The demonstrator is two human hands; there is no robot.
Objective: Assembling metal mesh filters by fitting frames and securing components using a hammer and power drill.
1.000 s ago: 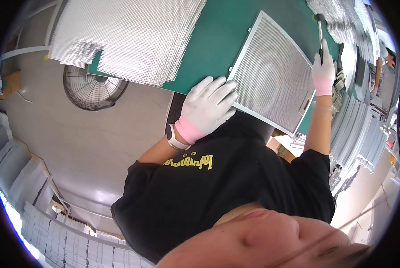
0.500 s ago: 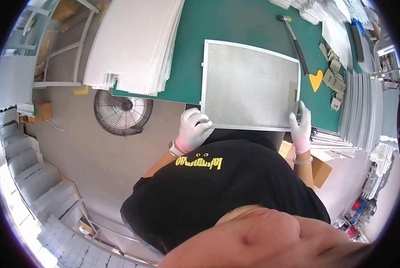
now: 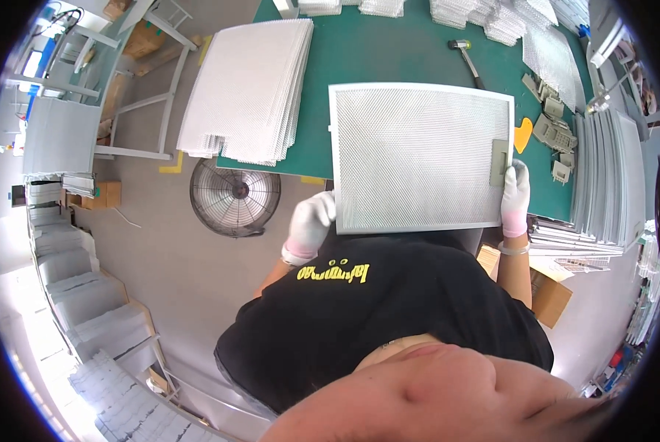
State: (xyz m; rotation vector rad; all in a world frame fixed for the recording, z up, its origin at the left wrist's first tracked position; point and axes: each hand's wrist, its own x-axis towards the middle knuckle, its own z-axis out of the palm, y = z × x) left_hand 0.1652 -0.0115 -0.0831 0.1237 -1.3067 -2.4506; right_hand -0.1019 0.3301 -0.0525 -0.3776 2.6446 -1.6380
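Mesh filter panel (image 3: 418,155), rectangular, silver: we hold it at the green surface's (image 3: 389,51) near edge, left hand (image 3: 311,221) gripping its left corner, right hand (image 3: 515,195) pinching its right edge beside a grey latch (image 3: 500,162).

A brown cardboard box (image 3: 549,293) is sitting on the floor just below the green tabletop's (image 3: 389,51) right corner; another brown carton (image 3: 101,194) is lying far left.

A factory assembly floor: a green-topped workbench (image 3: 389,51) carries stacks of metal mesh sheets (image 3: 245,88), a mallet (image 3: 464,53) and framed filter panels (image 3: 610,177), with a floor fan (image 3: 235,197) beside it.
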